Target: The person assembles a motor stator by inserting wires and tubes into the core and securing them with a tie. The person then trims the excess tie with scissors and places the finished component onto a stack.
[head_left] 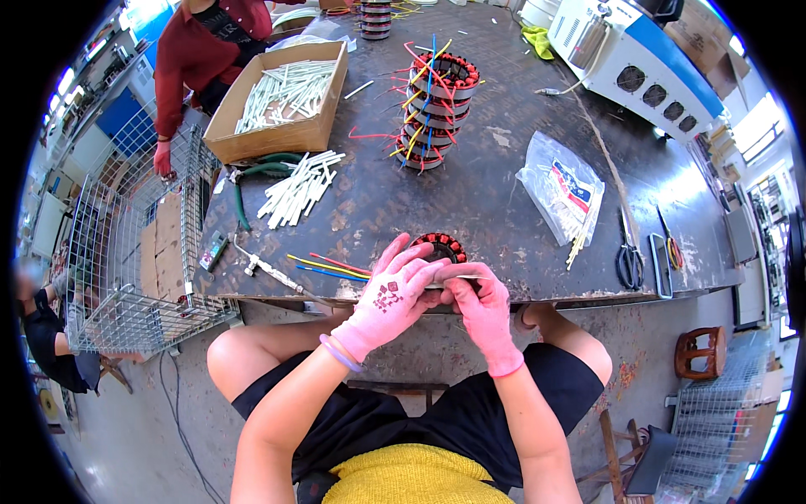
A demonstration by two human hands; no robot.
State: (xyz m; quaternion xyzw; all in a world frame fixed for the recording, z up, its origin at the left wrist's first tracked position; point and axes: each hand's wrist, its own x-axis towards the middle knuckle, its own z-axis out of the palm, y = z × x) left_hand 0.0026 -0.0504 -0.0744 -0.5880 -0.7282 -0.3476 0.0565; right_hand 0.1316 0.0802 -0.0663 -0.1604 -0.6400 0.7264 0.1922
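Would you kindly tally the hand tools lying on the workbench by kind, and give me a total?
Green-handled pliers: 1
Black-handled scissors: 1
Small cutters with red and yellow handles: 1
Metal tool at the bench's front left edge, kind unclear: 1
Total: 4

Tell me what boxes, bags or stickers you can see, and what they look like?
Cardboard box: far left of the table, open, brown, full of white tubes.
Plastic bag: right of the table, clear and crumpled, with a red, white and blue label.
Cardboard sheets: flat and brown, inside the wire basket on the left.
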